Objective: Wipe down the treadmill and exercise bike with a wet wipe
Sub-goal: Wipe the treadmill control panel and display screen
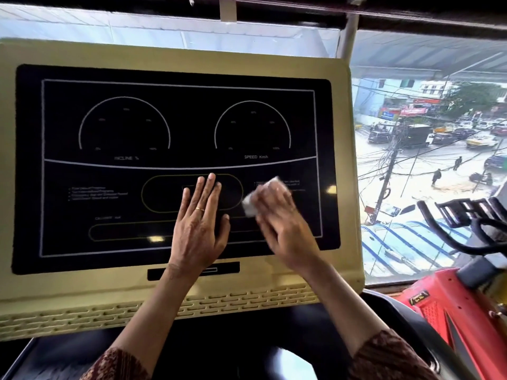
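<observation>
The treadmill console (82,292) fills the view, a cream frame around a black display panel (123,187) with two dial outlines. My left hand (201,223) lies flat on the lower middle of the panel, fingers straight, a ring on one finger. Just to its right, my right hand (279,223) presses a white wet wipe (251,205) against the panel; the hand is motion-blurred and covers most of the wipe. The red exercise bike (450,311) with black handlebars (450,229) stands at the right edge.
A large window (428,149) behind and right of the console looks down on a busy street. The treadmill's dark lower deck (247,338) lies under my forearms. A dark ceiling beam (274,9) runs along the top.
</observation>
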{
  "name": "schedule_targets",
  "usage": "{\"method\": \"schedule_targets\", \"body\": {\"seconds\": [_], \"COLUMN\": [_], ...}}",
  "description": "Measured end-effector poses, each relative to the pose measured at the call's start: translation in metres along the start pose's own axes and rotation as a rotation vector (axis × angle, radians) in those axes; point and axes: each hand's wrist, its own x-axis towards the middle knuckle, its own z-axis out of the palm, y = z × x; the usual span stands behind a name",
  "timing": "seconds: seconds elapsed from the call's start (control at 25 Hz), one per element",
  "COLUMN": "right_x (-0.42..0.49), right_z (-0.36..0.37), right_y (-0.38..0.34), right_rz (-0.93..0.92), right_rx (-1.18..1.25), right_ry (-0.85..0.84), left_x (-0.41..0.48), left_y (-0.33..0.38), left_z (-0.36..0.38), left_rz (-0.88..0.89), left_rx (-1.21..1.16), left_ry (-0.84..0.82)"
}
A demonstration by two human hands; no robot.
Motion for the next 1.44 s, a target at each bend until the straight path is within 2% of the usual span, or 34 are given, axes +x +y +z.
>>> {"method": "schedule_targets", "body": {"seconds": [0.08,0.12,0.16,0.28,0.32,0.36,0.4,0.48,0.52,0.56,0.6,0.68,0.76,0.8,0.92,1.08,1.24,1.32,1.44], "right_x": [-0.028,-0.032,-0.030,0.013,0.033,0.048,0.054,0.039,0.027,0.020,0.021,0.046,0.085,0.096,0.068,0.009,0.094,0.142,0.150], "right_z": [-0.015,-0.026,-0.036,-0.051,-0.049,-0.044,-0.039,-0.033,-0.036,-0.044,-0.051,-0.062,-0.069,-0.068,-0.062,-0.057,-0.072,-0.086,-0.085], "right_y": [0.025,0.045,0.064,0.095,0.089,0.076,0.063,0.056,0.066,0.081,0.097,0.118,0.122,0.119,0.111,0.098,0.121,0.132,0.133], "right_rz": [-0.187,-0.182,-0.109,0.262,0.348,0.355,0.259,-0.073,-0.195,-0.226,-0.177,0.070,0.263,0.303,0.264,0.185,0.182,0.230,0.268], "right_rx": [-0.099,-0.129,-0.145,-0.069,-0.025,0.010,0.018,-0.045,-0.093,-0.106,-0.100,-0.078,-0.047,-0.038,-0.063,-0.084,-0.077,-0.058,-0.030], "right_ry": [-0.043,-0.015,0.036,0.238,0.267,0.231,0.144,0.002,-0.020,0.006,0.071,0.201,0.251,0.250,0.261,0.182,0.192,0.137,0.155], "left_x": [0.005,0.009,0.014,0.029,0.035,0.041,0.047,0.059,0.063,0.068,0.073,0.084,0.103,0.114,0.145,0.148,0.147,0.147,0.146], "left_y": [0.006,0.010,0.016,0.038,0.044,0.049,0.051,0.051,0.051,0.050,0.051,0.059,0.071,0.077,0.085,0.084,0.083,0.082,0.083], "left_z": [-0.002,-0.002,0.000,0.009,0.013,0.017,0.020,0.023,0.025,0.025,0.027,0.032,0.040,0.044,0.054,0.065,0.064,0.063,0.064], "left_rz": [-0.002,0.012,0.033,0.096,0.106,0.109,0.106,0.087,0.071,0.052,0.041,0.064,0.116,0.126,0.078,0.056,0.058,0.064,0.059], "left_rx": [-0.017,-0.021,-0.021,-0.019,-0.011,-0.001,0.010,0.020,0.016,0.011,0.010,0.020,0.042,0.047,0.039,0.104,0.124,0.133,0.133], "left_ry": [0.006,0.015,0.023,0.021,0.018,0.019,0.021,0.037,0.045,0.053,0.059,0.056,0.048,0.043,0.032,0.041,0.059,0.054,0.055]}}
